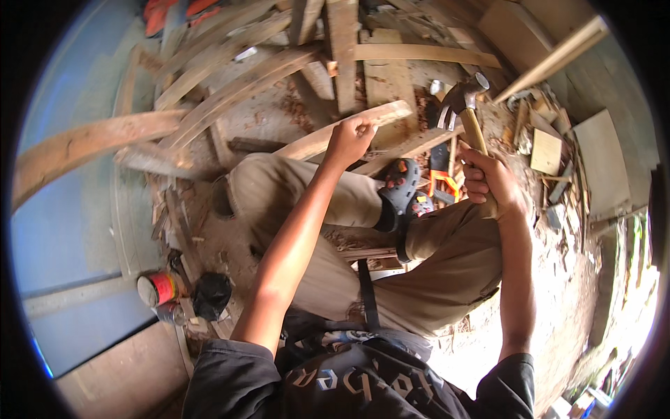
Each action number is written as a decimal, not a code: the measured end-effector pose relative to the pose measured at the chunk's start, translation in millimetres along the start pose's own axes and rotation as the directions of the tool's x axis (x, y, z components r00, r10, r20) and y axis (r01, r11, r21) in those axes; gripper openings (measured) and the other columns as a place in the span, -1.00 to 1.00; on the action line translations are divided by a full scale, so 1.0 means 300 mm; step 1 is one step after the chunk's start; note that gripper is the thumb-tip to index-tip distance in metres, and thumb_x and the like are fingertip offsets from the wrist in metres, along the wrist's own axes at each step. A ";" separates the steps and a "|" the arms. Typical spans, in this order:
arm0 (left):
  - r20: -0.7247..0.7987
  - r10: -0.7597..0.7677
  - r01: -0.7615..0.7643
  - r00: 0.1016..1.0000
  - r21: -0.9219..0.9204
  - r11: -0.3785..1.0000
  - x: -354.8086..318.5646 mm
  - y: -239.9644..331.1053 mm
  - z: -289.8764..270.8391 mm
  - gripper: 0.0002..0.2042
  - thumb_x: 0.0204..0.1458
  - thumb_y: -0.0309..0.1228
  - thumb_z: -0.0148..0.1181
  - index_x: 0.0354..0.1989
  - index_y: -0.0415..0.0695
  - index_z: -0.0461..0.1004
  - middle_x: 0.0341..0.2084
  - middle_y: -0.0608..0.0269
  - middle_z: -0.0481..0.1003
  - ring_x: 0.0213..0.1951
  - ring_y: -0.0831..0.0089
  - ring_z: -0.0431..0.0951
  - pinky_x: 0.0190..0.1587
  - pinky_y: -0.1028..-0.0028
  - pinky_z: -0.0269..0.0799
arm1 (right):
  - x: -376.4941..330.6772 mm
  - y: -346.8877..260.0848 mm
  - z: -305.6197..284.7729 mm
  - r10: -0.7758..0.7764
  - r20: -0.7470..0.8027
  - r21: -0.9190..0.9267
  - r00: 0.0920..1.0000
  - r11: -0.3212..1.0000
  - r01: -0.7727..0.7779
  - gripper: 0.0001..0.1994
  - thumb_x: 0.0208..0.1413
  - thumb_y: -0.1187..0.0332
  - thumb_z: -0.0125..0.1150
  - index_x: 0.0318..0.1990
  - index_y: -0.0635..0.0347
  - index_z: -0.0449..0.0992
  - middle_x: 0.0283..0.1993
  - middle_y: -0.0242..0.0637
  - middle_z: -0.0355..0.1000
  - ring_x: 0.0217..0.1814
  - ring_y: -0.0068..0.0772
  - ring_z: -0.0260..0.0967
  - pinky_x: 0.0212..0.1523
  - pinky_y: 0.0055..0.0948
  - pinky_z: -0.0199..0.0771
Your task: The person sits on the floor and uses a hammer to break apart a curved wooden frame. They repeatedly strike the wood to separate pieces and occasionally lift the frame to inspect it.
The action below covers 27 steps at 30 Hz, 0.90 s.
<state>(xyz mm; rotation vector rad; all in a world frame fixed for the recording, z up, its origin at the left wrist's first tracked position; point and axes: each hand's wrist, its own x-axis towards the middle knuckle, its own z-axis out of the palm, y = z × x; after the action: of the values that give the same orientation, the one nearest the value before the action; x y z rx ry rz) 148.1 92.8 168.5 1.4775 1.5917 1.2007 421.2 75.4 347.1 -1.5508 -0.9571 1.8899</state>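
My left hand grips a pale curved wooden slat that runs from my knee up toward the right. A claw hammer with a steel head and a yellowish wooden handle is raised in my right hand, its head just right of the slat's far end. I sit with legs in beige trousers and a dark perforated clog resting below the slat.
Many curved wooden slats and planks lie piled ahead and to the left. A red tin can and a black lump stand at the lower left. Wood offcuts and an orange tool litter the dirt floor at right.
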 end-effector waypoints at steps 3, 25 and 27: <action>0.077 -0.081 0.076 0.994 0.077 0.994 0.048 -0.227 0.203 -0.73 0.09 -0.26 0.31 -0.25 -0.24 0.54 -0.32 0.05 0.63 -0.23 0.18 0.65 -0.13 0.31 0.52 | -0.027 0.005 -0.060 0.036 -0.012 0.119 0.999 0.992 -0.035 -0.75 0.31 0.18 0.13 -0.37 0.04 0.31 -0.64 -0.64 0.05 -0.77 -0.79 -0.07 -0.78 -0.64 -0.04; 0.584 -0.425 0.301 0.692 0.302 0.905 0.360 -0.429 0.638 -0.21 -0.03 -0.01 0.39 0.27 -0.31 0.29 0.24 -0.20 0.33 0.32 0.07 0.29 0.30 0.25 0.22 | -0.228 0.179 -0.419 0.176 -0.237 0.494 0.955 0.869 -0.037 -0.74 0.33 0.22 0.10 -0.41 0.04 0.28 -0.66 -0.59 0.06 -0.78 -0.73 -0.07 -0.79 -0.58 -0.02; 0.436 -0.284 0.222 0.854 0.189 0.957 0.397 -0.521 0.440 -0.23 0.04 0.04 0.31 0.26 -0.35 0.30 0.24 -0.12 0.35 0.32 0.16 0.28 0.31 0.27 0.18 | -0.218 0.154 -0.377 0.125 -0.146 0.473 0.981 0.880 -0.041 -0.72 0.32 0.21 0.12 -0.42 0.04 0.28 -0.67 -0.59 0.06 -0.78 -0.72 -0.07 -0.79 -0.58 -0.03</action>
<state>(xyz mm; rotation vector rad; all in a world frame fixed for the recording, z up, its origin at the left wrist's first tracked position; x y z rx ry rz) 189.0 243.0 -9.8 1.4424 1.4917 0.5473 547.9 19.6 340.1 -1.4403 -0.3203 1.8311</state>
